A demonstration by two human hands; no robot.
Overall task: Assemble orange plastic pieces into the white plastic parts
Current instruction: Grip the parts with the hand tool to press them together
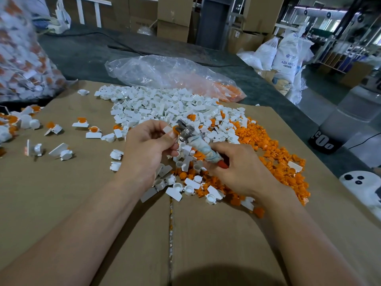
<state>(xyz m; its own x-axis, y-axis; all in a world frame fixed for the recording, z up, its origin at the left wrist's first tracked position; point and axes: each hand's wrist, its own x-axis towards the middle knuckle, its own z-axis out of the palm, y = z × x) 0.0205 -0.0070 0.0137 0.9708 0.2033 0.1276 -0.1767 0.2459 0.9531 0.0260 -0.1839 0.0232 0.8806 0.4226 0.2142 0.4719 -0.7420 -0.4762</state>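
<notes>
My left hand (144,149) pinches a white part (167,129) with an orange piece (175,129) at it, my right hand (241,168) grips the tool (203,147) pushing there, a few done ones (93,133) lie left, and the big white pile (156,102) and orange pile (268,145) are not done yet.

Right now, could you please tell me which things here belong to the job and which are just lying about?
Job: left hand pinching a white part; right hand gripping a cloth-wrapped tool; white parts pile; orange pieces pile; assembled pieces.
Lying about: white sacks; cardboard boxes.
</notes>
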